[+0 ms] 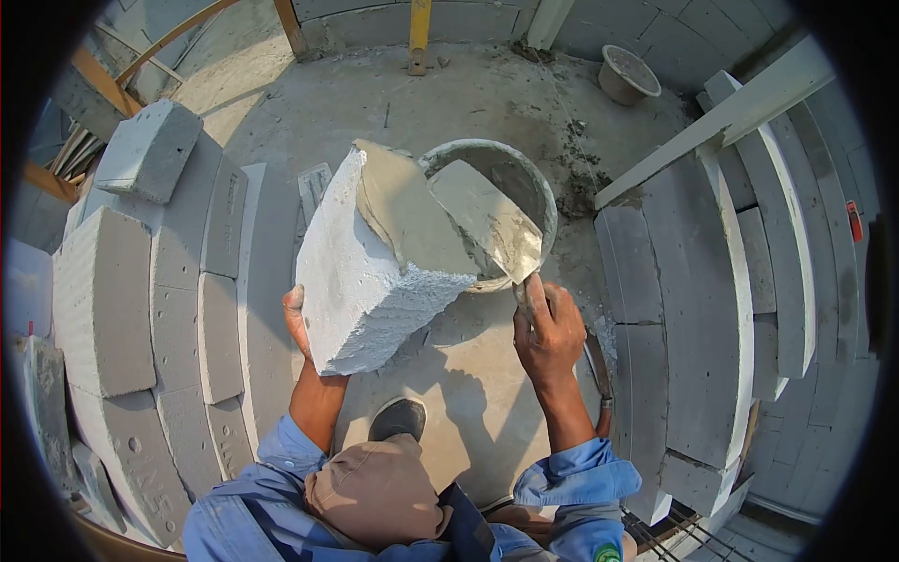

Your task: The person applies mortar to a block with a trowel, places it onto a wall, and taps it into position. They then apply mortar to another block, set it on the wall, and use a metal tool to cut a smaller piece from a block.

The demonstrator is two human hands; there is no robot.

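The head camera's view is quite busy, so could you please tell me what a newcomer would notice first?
Near the centre, the left hand holds a large pale block, one face spread with grey mortar. Just right of it, the right hand grips a mortar-smeared trowel, with a round tub beyond.

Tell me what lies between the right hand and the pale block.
A trowel: the right hand grips its handle, and its blade appears to meet the mortar on the block, in the head view.

The concrete block point(356, 286) is looking rough at one end, the mortar point(395, 208) smooth, the metal trowel point(492, 217) partly shiny
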